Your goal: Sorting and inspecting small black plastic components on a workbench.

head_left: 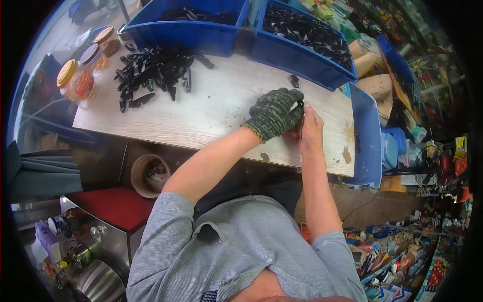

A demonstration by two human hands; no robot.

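My left hand [275, 114], in a dark green and black knitted glove, is closed near the right part of the pale wooden table [211, 108]. Right against it is my bare right hand [310, 130], its fingers bent and pressed together. Between them a small black piece [301, 104] shows in part, with a whitish glint beside it; the fingers hide most of it. A single black piece [294, 81] lies on the table just beyond my hands. At the table's far left is a heap of black elongated pieces [156, 70], some with shiny parts.
Two blue bins [302, 54] [183, 36] with black pieces stand along the far edge. Lidded jars [75, 80] are at the left end. A blue tub [366, 136] adjoins the right end. A round bucket [143, 176] and a red-topped cabinet [108, 204] are below, left.
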